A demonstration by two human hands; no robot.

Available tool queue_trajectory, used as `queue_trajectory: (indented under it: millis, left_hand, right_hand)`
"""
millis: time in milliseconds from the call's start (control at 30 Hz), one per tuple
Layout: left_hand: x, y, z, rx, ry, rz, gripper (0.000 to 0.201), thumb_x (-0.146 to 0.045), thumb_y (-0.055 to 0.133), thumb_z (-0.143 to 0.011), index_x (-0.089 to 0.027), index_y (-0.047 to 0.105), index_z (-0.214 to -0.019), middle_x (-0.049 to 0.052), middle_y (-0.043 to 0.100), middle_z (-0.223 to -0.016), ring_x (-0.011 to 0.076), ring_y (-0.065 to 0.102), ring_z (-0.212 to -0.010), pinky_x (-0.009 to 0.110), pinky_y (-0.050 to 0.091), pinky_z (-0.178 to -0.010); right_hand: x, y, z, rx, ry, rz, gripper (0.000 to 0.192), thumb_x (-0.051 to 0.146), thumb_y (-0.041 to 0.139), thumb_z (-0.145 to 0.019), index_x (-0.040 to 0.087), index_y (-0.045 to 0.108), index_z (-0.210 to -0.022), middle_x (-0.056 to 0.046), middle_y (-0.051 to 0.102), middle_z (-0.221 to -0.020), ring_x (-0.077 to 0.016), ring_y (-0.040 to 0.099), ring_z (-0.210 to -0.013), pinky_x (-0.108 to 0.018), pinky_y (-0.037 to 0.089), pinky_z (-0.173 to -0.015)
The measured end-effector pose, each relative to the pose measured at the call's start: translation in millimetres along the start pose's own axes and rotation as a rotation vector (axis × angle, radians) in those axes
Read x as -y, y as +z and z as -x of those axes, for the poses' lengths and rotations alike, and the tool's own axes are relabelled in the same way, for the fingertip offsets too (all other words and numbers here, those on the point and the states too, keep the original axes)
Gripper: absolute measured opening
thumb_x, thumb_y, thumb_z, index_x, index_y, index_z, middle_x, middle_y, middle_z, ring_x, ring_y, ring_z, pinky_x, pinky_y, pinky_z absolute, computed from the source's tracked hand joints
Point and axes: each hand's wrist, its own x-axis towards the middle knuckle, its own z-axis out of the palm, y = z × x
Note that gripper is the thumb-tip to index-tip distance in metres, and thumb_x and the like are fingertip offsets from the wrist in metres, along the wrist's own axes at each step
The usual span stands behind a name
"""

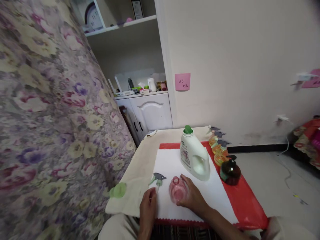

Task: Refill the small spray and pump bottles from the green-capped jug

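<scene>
A translucent pink round bottle (179, 192) with an uncapped neck is upright on the white sheet. My right hand (193, 196) wraps round its right side, thumb low and fingers near the neck. To its left, my left hand (148, 204) has curled fingers pinched at the thin tube of a grey and green trigger spray head (158, 178). Just behind the bottle is a large white detergent jug (194, 156) with a green spout in its mouth. A flat-looking green translucent piece (118, 190) lies on the beige cloth at the left.
Along the right edge of the red covering (246, 196) stand a dark brown pump bottle (230, 171) and several orange-yellow spray bottles (220, 156). A floral curtain (62, 116) hangs close on the left. Beyond the table are a white cabinet (152, 111) and a wall.
</scene>
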Motion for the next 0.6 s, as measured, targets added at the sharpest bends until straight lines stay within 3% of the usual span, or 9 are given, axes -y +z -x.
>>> queue_trajectory:
  millis: [67, 233, 333, 467, 600]
  left_hand:
    - [3, -0.1, 0, 0.011, 0.026, -0.076, 0.035, -0.041, 0.048, -0.078, -0.017, 0.062, -0.099, 0.011, 0.071, -0.1, 0.0258, 0.066, -0.093, 0.037, 0.052, -0.083]
    - [-5, 2.0, -9, 0.048, 0.039, -0.247, 0.033, -0.035, 0.044, -0.08, -0.016, 0.06, -0.102, 0.011, 0.069, -0.097, 0.0229, 0.066, -0.082, 0.035, 0.051, -0.08]
    - [-12, 6.2, -18, 0.066, 0.028, -0.35, 0.035, -0.031, 0.042, -0.082, -0.014, 0.058, -0.108, 0.013, 0.068, -0.101, 0.024, 0.065, -0.085, 0.035, 0.048, -0.082]
    - [-23, 17.2, -29, 0.096, 0.008, -0.478, 0.036, -0.032, 0.047, -0.082, -0.014, 0.058, -0.11, 0.017, 0.066, -0.111, 0.0296, 0.061, -0.104, 0.038, 0.043, -0.089]
    - [-29, 28.0, -35, 0.108, -0.031, -0.548, 0.032, -0.035, 0.051, -0.081, -0.015, 0.06, -0.103, 0.019, 0.066, -0.107, 0.035, 0.062, -0.101, 0.043, 0.043, -0.084]
  right_hand:
    - [1, 11, -2, -0.013, 0.012, -0.031, 0.105, 0.02, 0.083, -0.045, 0.021, 0.035, -0.138, -0.012, 0.047, -0.139, -0.0322, 0.045, -0.128, -0.045, 0.036, -0.108]
    - [6, 21, 0, -0.103, -0.011, -0.055, 0.087, 0.017, 0.075, -0.052, 0.023, 0.041, -0.132, -0.009, 0.055, -0.131, -0.0304, 0.052, -0.121, -0.043, 0.041, -0.104]
    - [11, 11, 4, -0.109, -0.029, -0.04, 0.083, 0.017, 0.073, -0.052, 0.024, 0.043, -0.129, -0.009, 0.057, -0.128, -0.0303, 0.055, -0.117, -0.044, 0.043, -0.102]
    - [14, -16, 16, -0.127, -0.03, -0.03, 0.079, 0.019, 0.073, -0.054, 0.026, 0.045, -0.127, -0.007, 0.059, -0.127, -0.03, 0.056, -0.116, -0.044, 0.045, -0.101]
    - [8, -33, 28, -0.128, 0.015, -0.036, 0.079, 0.019, 0.074, -0.053, 0.028, 0.046, -0.126, -0.007, 0.059, -0.127, -0.0321, 0.056, -0.116, -0.046, 0.045, -0.1]
